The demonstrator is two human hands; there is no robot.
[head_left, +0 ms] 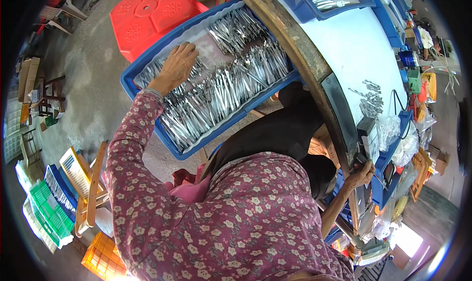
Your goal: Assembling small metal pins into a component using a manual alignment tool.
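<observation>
My left hand (178,65) reaches over a blue tray (186,155), its fingers bent together among slim silvery metal pieces (216,92). What its fingertips hold, if anything, is hidden. The pieces look like tweezers and lie in dense rows on a pale liner. Over at the right, my right hand (361,175) is closed at the worktable's edge, just below a small grey box-like device (368,133). A dark part shows by its fingers and a thin rod sticks out beside it, but I cannot make out what it grips.
On the white worktable top (351,45) lies a small pile of metal pieces (372,100). Another blue tray (339,10) with similar pieces stands at its far end. A red plastic stool (147,11) is beyond the large tray. Plastic bags (388,132) crowd the right side.
</observation>
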